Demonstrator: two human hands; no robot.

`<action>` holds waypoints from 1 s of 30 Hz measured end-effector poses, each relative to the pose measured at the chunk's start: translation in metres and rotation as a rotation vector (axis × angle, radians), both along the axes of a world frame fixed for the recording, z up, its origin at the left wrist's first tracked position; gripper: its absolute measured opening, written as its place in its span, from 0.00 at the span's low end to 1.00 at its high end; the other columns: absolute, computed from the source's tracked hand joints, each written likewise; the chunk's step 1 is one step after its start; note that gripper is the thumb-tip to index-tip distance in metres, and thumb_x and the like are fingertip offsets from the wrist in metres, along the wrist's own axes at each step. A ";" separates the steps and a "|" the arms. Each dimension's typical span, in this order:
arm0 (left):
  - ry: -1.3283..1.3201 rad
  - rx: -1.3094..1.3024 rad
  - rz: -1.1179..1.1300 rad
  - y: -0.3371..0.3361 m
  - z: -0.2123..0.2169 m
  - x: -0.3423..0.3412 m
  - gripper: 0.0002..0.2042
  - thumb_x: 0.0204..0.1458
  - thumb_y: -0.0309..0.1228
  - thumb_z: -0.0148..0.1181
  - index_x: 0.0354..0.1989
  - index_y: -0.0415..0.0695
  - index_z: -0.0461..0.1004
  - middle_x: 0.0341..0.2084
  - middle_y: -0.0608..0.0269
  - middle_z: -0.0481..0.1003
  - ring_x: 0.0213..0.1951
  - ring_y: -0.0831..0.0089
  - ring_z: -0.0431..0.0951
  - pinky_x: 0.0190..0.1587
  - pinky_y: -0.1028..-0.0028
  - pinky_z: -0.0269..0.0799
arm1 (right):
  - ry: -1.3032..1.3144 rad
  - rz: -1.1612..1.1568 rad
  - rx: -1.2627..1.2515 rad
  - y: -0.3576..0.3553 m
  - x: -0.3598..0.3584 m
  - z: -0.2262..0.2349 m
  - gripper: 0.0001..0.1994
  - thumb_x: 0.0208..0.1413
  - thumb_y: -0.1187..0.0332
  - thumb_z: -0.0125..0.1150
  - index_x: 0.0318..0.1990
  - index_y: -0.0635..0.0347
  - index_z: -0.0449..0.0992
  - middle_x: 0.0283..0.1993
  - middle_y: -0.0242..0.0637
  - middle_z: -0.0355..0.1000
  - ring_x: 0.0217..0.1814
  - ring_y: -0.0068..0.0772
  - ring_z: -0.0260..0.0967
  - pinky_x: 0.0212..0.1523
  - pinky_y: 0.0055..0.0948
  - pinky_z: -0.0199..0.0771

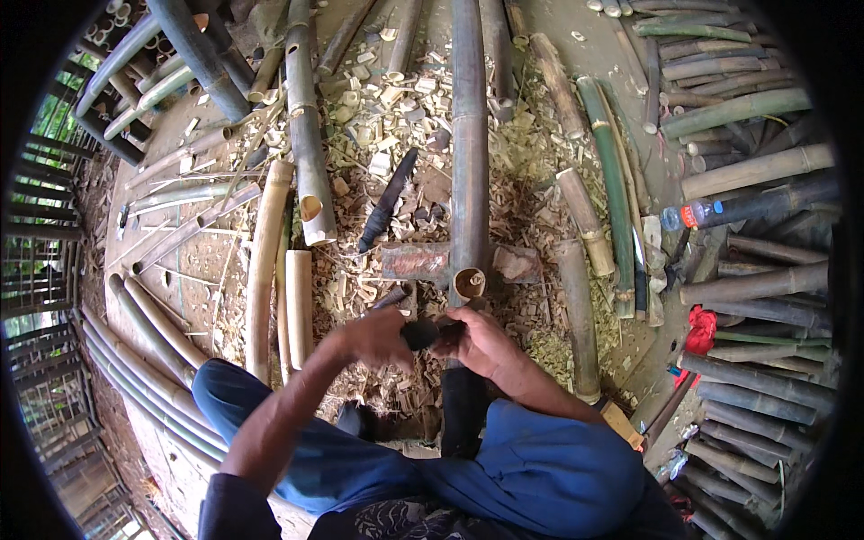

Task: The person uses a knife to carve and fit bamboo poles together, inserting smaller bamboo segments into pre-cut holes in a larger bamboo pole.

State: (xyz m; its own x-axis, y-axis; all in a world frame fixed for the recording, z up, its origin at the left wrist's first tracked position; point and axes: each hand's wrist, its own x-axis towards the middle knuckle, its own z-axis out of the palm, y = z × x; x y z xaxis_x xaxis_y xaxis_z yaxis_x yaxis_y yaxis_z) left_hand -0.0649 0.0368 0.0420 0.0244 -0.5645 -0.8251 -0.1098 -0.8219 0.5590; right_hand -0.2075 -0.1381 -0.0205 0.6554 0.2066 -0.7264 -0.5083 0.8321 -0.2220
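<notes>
My left hand [373,340] is closed, its fingers curled beside a dark, blunt-ended piece [418,336]; what is inside its grip is hidden. On the other side of that piece my right hand [481,340] pinches its darker end between thumb and fingers. Just beyond both hands, a thick grey-brown bamboo pole [469,162] runs away from me, its cut hollow end toward me. It rests across a reddish worn wooden block [414,262]. Beyond my left hand is a short dark tube [393,295]. A black-wrapped tool [389,201] lies on the chips farther off.
Pale bamboo chips [378,117] cover the ground. Cut bamboo lengths [267,270] lie at left, and a green pole [610,198] at right. Stacked bamboo [747,378] lines the right side, with a plastic bottle [691,214] and a red bag [699,330] against it.
</notes>
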 end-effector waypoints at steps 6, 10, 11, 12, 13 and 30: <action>-0.066 -0.082 0.638 -0.035 -0.042 -0.146 0.21 0.41 0.38 0.69 0.30 0.28 0.77 0.27 0.41 0.80 0.30 0.54 0.83 0.34 0.60 0.78 | 0.065 0.577 -0.508 -0.061 0.002 0.003 0.13 0.58 0.62 0.57 0.36 0.64 0.77 0.30 0.41 0.77 0.24 0.37 0.75 0.20 0.39 0.77; -0.165 -0.036 0.804 -0.065 -0.049 -0.183 0.24 0.42 0.41 0.70 0.37 0.30 0.76 0.30 0.42 0.80 0.36 0.54 0.83 0.41 0.60 0.78 | 0.064 0.740 -0.748 -0.063 0.003 0.004 0.14 0.57 0.59 0.55 0.35 0.63 0.78 0.32 0.39 0.77 0.23 0.32 0.71 0.17 0.35 0.71; -0.125 -0.074 0.781 -0.062 -0.044 -0.179 0.24 0.42 0.42 0.71 0.39 0.31 0.76 0.30 0.43 0.80 0.36 0.54 0.83 0.42 0.60 0.77 | 0.060 0.734 -0.783 -0.063 -0.003 0.005 0.15 0.57 0.58 0.54 0.35 0.62 0.77 0.33 0.38 0.77 0.23 0.30 0.70 0.16 0.33 0.70; -0.087 -0.110 0.755 -0.053 -0.036 -0.169 0.25 0.42 0.43 0.71 0.40 0.32 0.77 0.30 0.45 0.80 0.36 0.55 0.83 0.42 0.60 0.77 | 0.097 0.683 -0.889 -0.053 -0.012 0.004 0.16 0.56 0.58 0.52 0.33 0.63 0.77 0.29 0.39 0.74 0.20 0.30 0.66 0.15 0.32 0.68; -0.051 -0.145 0.731 -0.043 -0.034 -0.160 0.26 0.43 0.44 0.72 0.41 0.33 0.77 0.30 0.46 0.80 0.36 0.56 0.83 0.43 0.61 0.77 | 0.079 0.654 -0.837 -0.048 -0.017 0.003 0.15 0.58 0.59 0.53 0.36 0.63 0.76 0.32 0.39 0.74 0.22 0.31 0.68 0.16 0.32 0.71; -1.129 0.026 -0.272 -0.084 0.061 0.004 0.03 0.44 0.27 0.64 0.27 0.43 0.79 0.25 0.58 0.80 0.31 0.65 0.82 0.34 0.65 0.76 | -0.215 -0.471 0.344 0.006 0.020 -0.023 0.13 0.69 0.59 0.52 0.50 0.56 0.76 0.40 0.34 0.79 0.39 0.32 0.76 0.41 0.38 0.81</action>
